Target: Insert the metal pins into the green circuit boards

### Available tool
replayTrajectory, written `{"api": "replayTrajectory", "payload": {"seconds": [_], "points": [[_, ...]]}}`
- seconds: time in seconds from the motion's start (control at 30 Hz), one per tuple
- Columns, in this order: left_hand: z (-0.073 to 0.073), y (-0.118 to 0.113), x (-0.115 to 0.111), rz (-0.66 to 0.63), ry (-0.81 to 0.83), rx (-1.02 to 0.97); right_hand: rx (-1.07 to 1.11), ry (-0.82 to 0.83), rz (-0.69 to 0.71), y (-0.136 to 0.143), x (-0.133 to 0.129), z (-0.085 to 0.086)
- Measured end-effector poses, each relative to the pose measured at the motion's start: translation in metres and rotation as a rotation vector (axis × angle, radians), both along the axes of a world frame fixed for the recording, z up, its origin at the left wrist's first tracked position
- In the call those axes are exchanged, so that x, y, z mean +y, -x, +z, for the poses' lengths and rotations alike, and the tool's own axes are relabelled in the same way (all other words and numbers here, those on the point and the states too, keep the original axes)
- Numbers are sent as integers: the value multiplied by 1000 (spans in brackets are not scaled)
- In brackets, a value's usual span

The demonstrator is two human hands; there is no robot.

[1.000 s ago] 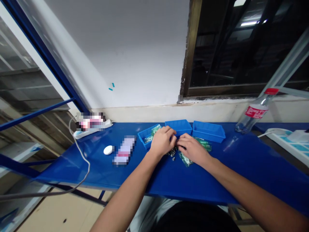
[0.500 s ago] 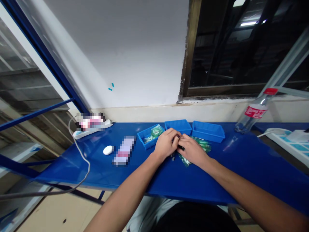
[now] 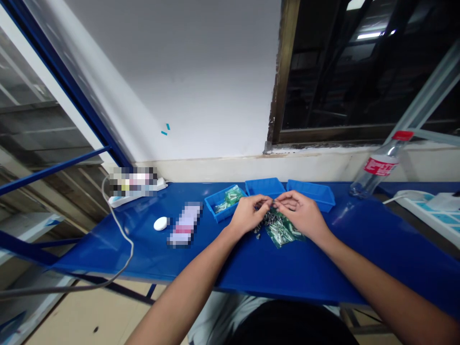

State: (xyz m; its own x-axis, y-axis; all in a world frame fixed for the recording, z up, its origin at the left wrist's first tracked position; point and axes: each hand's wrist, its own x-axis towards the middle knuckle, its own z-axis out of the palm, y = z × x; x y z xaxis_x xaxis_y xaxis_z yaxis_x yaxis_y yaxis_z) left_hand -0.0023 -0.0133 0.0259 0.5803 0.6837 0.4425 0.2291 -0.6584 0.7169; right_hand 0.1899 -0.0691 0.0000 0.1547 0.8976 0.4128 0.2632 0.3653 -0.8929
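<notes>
My left hand and my right hand meet above the middle of the blue table, thumbs and fingers pinched close together. Whatever is between the fingertips is too small to name. Beneath them lies a heap of small dark and silver screw-like pieces, partly covered by the hands. Against the heap, under my right hand, rest green-printed clear bags with silver pieces inside. Just beyond my left hand, a blue tray holds another green-printed bag and loose light-coloured pieces.
Two more blue trays, a middle one and a right one, stand along the wall. A plastic bottle with a red cap is at the right. Leftward are a white round object, a blurred-out flat object and a cable.
My right hand has turned and lifted, its fingers now pointing to the left hand. More of the heap and the bags shows below. The left hand has barely shifted.
</notes>
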Motion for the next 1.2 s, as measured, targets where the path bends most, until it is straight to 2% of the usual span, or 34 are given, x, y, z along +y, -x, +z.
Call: {"api": "replayTrajectory", "payload": {"seconds": [0.2,0.37,0.5,0.73,0.83,1.0,1.2], "points": [[-9,-3,5,5,49,-54,86,20,45,-4,2,-2],[-13,-4,7,49,29,-56,89,59,20,-1,0,-1],[-15,-7,6,14,94,-138,68,66,-11,-2,1,-4],[-12,-9,4,-86,250,-222,-261,-38,-96,0,-1,-1],[-7,-8,2,-58,254,-249,-354,-104,-112,3,-5,6],[-2,-6,-2,-15,164,-106,-299,-122,-106,3,-8,9],[-11,-4,5,-4,150,-44,-375,-139,-65,0,-6,6]]}}
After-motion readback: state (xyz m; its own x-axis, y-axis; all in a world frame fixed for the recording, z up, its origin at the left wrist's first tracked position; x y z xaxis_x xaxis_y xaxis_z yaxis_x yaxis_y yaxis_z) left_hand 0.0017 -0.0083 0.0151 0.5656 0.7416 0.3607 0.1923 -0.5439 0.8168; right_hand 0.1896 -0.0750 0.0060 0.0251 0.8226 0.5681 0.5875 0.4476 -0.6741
